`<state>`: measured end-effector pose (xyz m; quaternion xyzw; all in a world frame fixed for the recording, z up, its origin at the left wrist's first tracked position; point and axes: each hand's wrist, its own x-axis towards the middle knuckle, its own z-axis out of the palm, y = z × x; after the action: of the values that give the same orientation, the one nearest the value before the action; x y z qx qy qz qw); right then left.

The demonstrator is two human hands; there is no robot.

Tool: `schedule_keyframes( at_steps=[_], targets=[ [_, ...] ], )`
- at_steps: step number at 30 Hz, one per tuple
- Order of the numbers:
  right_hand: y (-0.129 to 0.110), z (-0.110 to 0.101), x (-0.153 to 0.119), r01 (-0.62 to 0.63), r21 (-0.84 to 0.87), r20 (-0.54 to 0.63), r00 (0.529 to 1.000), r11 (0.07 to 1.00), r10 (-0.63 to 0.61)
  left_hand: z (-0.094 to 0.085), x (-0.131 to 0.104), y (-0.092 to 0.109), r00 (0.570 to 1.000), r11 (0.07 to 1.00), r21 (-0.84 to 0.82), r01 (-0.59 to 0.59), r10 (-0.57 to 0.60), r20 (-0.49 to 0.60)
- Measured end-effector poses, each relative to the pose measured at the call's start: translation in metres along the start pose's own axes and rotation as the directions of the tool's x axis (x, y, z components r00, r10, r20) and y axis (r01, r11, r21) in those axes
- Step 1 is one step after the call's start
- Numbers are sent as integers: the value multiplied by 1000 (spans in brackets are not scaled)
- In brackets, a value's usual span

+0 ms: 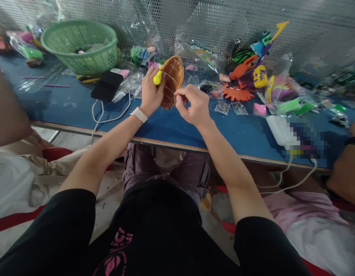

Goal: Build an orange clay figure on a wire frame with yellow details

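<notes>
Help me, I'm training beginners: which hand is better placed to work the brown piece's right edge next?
Probably the right hand: its fingertips are there, while the left hand grips the brown piece.

The oval piece (170, 83) is orange-brown with silvery crossing lines.

Near the tabletop (177, 130) front edge, my left grip (151, 91) holds a brown oval piece (172, 82); my right grip (194, 104) meets its rim.

The person's two hands (151, 90) (196, 102), one brown oval piece (172, 81), one green basket (98, 63), two purple sticks (57, 86) (32, 77), one white wristband (139, 114)
</notes>
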<state>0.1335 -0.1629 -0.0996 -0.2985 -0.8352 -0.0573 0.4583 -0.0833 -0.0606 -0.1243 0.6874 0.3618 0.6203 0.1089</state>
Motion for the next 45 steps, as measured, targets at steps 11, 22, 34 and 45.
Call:
schedule_keyframes(
  at_steps=[11, 22, 34, 45],
  targets=[
    [-1, -6, 1, -40, -23, -12, 999, 999, 40, -6, 2, -4, 997, 998, -21, -64, 65, 49],
    [11, 3, 0, -144, -173, -142, 983, 974, 120, -10, 8, -10, 979, 990, 69, -125, 134, -152],
    [14, 29, 10, -491, 367, 16, 853, 790, 522, -20, 2, 13, 989, 981, 137, -134, 142, -50],
    [-17, 11, 20, -736, 594, 339, 596, 325, 728, -34, -4, 73, 1000, 850, 526, -20, 7, 27]
  ],
)
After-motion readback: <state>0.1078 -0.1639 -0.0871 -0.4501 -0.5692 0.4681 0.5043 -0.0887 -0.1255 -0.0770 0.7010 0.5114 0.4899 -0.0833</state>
